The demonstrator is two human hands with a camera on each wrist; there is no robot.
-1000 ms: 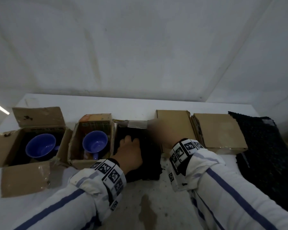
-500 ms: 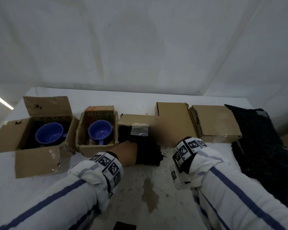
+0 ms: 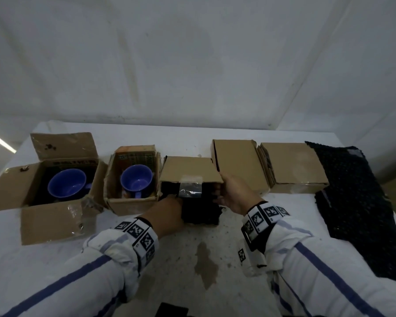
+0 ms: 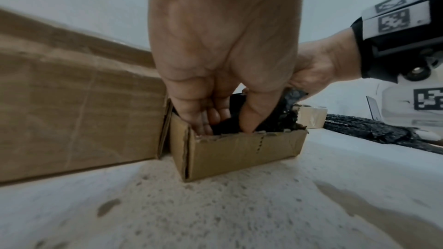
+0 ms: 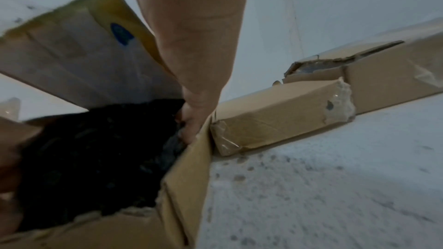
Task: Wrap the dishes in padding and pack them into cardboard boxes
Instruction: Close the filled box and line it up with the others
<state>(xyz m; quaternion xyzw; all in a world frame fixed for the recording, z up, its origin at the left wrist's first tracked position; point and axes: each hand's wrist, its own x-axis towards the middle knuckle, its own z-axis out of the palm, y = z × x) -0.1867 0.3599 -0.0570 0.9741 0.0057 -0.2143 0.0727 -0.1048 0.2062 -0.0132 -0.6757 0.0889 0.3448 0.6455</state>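
Hands (image 3: 167, 211) (image 3: 234, 195) | both grips on black padding (image 3: 201, 209) (upright) | in box (image 4: 239, 150)

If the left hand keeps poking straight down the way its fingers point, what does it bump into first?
Probably the black padding stuffed in the small cardboard box. The left hand points its fingers down into the open top and already seems to touch it. What lies under the padding is hidden.

Both sleeves (image 3: 78, 277) are white with a blue-violet stripe running lengthwise. Each wrist wears a black band (image 3: 256, 234) carrying white tiles printed with black square codes (image 3: 270, 211); a small camera lens (image 4: 418, 72) sits under the right band.
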